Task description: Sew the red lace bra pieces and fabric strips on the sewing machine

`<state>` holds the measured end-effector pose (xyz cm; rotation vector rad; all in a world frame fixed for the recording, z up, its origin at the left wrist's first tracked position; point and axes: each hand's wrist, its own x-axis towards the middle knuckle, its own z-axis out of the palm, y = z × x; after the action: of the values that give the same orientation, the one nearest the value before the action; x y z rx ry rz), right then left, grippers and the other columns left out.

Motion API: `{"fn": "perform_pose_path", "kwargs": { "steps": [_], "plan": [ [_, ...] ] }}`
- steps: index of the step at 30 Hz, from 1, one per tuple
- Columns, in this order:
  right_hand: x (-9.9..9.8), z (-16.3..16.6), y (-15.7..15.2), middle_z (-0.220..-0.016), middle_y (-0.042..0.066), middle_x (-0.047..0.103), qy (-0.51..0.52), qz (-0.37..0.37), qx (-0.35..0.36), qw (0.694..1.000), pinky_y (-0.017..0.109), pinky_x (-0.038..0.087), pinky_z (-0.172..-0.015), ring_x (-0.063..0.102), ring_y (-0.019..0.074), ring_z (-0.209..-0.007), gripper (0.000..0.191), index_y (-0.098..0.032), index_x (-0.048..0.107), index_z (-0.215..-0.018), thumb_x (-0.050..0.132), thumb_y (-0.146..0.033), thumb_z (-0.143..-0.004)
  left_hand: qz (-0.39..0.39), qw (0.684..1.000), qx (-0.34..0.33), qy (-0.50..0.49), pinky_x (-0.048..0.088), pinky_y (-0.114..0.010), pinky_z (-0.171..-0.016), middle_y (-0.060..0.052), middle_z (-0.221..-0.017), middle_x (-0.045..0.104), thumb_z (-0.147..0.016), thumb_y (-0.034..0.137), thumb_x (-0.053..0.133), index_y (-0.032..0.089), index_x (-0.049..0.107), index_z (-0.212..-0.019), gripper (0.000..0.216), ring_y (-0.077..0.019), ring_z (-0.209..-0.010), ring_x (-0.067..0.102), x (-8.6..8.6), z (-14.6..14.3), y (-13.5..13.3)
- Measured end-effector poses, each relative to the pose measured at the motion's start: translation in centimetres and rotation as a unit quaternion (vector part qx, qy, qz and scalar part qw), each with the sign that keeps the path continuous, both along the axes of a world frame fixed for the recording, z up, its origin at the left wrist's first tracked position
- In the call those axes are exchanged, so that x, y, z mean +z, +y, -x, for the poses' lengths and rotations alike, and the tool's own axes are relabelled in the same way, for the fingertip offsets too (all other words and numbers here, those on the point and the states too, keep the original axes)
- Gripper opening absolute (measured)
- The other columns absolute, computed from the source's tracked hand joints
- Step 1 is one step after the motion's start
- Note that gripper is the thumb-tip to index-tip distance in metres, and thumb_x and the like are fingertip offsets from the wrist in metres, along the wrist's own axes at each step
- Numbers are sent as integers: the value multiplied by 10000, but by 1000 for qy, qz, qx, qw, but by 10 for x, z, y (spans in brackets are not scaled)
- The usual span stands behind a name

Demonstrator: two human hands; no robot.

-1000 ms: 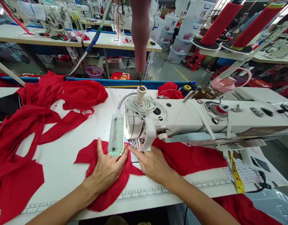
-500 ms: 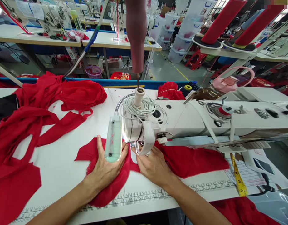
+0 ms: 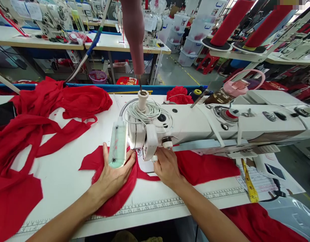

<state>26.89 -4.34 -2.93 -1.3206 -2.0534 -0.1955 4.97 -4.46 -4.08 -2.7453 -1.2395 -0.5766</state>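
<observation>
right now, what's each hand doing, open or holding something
Left hand: open, spread on the red fabric.
Right hand: curled by the sewing machine; whether it holds anything cannot be told.

Red cloth (image 3: 117, 198) — creased, curve-edged — lies spread on the white table (image 3: 62, 171).

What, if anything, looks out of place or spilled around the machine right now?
Nothing looks spilled. One mildly odd thing: a pale cord lies in untidy loops around the white post on top of the sewing machine, some strands straying over its top, as though hung there loosely.
</observation>
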Motion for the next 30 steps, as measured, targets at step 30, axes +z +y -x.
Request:
{"fn": "perform_pose_path", "kwargs": {
  "steps": [30],
  "plan": [
    [15,-2,-31,-880,68,621,-102,81,122,984,336,398,-797,533,199,-823,201,-158,665,-1021,464,-163,-1007,-37,998,0,53,448,-603,-987,-186,-1195,663,-906,84,467,120,653,-1169,325,-334,-1099,609,26,-2,-27]
  ]
}}
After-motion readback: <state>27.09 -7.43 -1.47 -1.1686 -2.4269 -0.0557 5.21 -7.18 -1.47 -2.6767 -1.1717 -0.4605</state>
